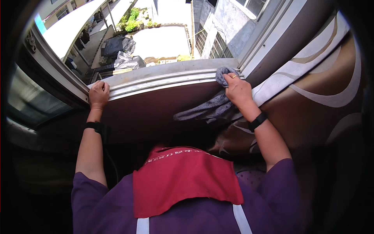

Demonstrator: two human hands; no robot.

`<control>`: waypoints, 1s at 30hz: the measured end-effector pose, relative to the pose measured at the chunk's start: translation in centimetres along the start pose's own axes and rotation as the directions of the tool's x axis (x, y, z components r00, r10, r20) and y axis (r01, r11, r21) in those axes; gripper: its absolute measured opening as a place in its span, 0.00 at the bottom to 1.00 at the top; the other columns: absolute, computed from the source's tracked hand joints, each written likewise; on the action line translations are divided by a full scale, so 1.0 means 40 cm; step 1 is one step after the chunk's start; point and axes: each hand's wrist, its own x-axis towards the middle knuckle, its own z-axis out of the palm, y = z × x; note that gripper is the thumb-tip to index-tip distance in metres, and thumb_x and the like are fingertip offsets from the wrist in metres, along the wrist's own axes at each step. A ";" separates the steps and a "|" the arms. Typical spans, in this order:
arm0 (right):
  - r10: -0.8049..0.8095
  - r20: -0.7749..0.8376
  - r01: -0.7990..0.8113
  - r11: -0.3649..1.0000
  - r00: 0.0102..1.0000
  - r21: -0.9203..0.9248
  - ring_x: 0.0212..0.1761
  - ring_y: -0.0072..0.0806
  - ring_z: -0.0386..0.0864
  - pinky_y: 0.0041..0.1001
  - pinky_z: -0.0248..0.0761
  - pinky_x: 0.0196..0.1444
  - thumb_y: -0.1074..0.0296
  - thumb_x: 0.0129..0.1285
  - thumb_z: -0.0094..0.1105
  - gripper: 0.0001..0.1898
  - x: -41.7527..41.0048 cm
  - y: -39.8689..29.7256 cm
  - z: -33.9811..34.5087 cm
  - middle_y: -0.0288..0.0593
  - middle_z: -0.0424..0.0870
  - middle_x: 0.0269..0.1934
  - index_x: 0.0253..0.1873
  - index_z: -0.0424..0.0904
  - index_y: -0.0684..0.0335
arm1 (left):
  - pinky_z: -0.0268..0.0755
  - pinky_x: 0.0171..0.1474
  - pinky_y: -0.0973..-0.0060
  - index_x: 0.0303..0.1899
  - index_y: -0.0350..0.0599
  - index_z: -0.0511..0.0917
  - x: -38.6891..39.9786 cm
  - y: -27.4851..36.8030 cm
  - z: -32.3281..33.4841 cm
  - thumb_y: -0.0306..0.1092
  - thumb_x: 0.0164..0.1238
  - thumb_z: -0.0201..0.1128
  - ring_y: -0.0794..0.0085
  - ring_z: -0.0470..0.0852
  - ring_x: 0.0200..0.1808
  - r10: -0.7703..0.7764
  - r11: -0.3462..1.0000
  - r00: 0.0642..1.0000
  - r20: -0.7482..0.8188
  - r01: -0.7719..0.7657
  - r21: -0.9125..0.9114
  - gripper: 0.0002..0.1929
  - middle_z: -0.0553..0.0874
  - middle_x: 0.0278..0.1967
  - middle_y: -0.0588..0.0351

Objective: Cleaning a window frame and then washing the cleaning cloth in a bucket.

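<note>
My right hand (239,89) grips a grey terry cloth (225,74) and presses its bunched top against the right end of the white sliding-window track (163,81). Below that hand, the loose part of the cloth hangs down in front of the dark wall under the window. At the track's left end, beside the side frame, my left hand (98,93) has its fingers curled over the rails; its fingertips are partly hidden. A pale outer ledge (181,65) runs beyond the track.
A sliding glass pane (38,93) stands at the left. On the right hangs a brown curtain (327,84) with pale swirls, close to my right forearm. Outside, far below, lie dark plastic sheeting (117,48), potted plants (133,22) and a barred window (220,46).
</note>
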 end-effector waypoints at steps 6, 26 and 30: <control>0.149 0.045 -0.138 0.972 0.988 -0.192 0.38 0.47 0.82 0.40 0.76 0.41 0.71 0.55 0.49 0.14 0.006 0.094 -0.015 0.44 0.81 0.45 0.45 0.80 0.57 | 0.70 0.35 0.61 0.23 0.37 0.75 0.017 0.030 0.010 0.35 0.63 0.55 0.51 0.78 0.30 -0.015 1.000 1.000 0.009 0.015 -0.003 0.13 0.78 0.26 0.48; 0.231 0.043 -0.217 0.953 0.972 -0.210 0.40 0.42 0.83 0.38 0.76 0.45 0.71 0.56 0.50 0.18 0.018 -0.035 0.008 0.38 0.81 0.51 0.51 0.81 0.51 | 0.71 0.36 0.59 0.26 0.38 0.76 0.001 0.006 0.005 0.35 0.65 0.55 0.49 0.79 0.31 0.009 0.999 0.998 0.063 -0.006 -0.047 0.12 0.79 0.29 0.47; 0.324 0.178 -0.252 0.908 0.929 -0.334 0.47 0.43 0.81 0.38 0.73 0.50 0.70 0.58 0.48 0.19 0.044 0.023 -0.033 0.41 0.82 0.51 0.53 0.80 0.52 | 0.71 0.36 0.60 0.25 0.39 0.76 0.000 0.009 0.005 0.35 0.64 0.56 0.50 0.79 0.31 -0.016 0.997 0.998 0.055 0.020 -0.068 0.12 0.79 0.28 0.47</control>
